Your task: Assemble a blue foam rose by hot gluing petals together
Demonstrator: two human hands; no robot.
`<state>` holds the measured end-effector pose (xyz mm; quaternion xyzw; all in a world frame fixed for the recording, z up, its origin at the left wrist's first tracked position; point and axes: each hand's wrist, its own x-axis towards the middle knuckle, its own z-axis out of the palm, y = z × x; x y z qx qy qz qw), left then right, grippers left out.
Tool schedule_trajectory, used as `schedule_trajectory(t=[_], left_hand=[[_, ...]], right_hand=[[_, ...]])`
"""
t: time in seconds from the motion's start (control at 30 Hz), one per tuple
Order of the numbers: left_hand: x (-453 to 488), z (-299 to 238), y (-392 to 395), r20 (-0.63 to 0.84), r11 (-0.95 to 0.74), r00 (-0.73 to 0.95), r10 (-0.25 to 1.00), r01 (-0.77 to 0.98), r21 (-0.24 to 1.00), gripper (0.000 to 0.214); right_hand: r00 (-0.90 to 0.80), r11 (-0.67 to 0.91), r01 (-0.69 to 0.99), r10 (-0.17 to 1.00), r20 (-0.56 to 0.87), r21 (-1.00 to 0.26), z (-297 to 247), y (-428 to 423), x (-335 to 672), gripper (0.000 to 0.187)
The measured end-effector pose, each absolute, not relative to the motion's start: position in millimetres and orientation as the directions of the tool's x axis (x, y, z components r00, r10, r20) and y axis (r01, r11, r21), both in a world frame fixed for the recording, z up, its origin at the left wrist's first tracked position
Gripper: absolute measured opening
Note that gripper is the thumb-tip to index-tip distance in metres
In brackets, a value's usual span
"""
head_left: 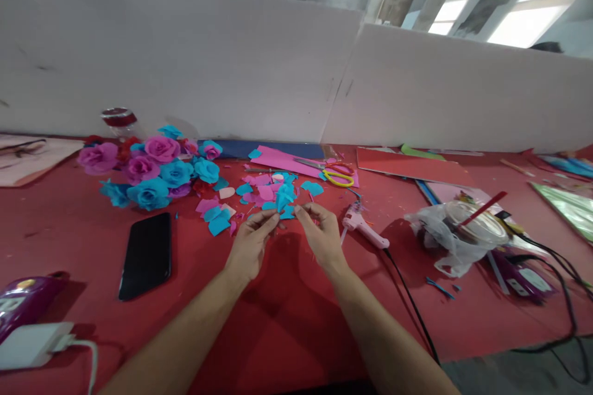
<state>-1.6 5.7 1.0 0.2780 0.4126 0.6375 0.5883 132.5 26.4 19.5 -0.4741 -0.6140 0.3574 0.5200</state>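
Observation:
In the head view, my left hand [248,239] and my right hand [323,236] meet over the middle of the red table, fingertips pinched close together. Between them is a small blue paper flower [285,197], partly formed, with a petal spreading between the fingertips. Both hands pinch its lower part; the exact grip is partly hidden by the fingers. Loose blue petals [217,221] and pink petals [262,188] lie scattered just behind and left of my hands. A pink glue gun [364,226] rests right of my right hand.
Yellow-and-red-handled scissors [337,178] lie on pink paper [282,159]. Finished paper roses [160,166] cluster at the left, behind a black phone [146,256]. A plastic bag with a tub [477,222] stands right. The glue gun's black cable [412,302] runs to the front edge.

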Motion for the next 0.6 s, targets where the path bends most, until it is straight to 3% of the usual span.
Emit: schedule_trajectory(t=[0.2,0.37,0.6], left_hand=[[-0.3,4.8,3.0,-0.142,0.049,-0.140,0.980,-0.521,0.852,0.023],[4.9,1.8,0.6,-0.096,-0.005,-0.173,0.980,-0.505,0.863,0.028],[13.5,2.7,-6.1,-0.068,-0.005,-0.151,0.986,-0.441,0.897,0.027]], right_hand=[[-0.020,0.289,0.184,0.957,0.290,-0.940,21.8,14.4,122.3,0.012],[0.046,0.237,0.140,0.968,0.245,-0.961,20.7,10.6,107.5,0.028],[0.087,0.228,0.002,0.970,0.227,-0.974,16.0,13.6,101.7,0.014]])
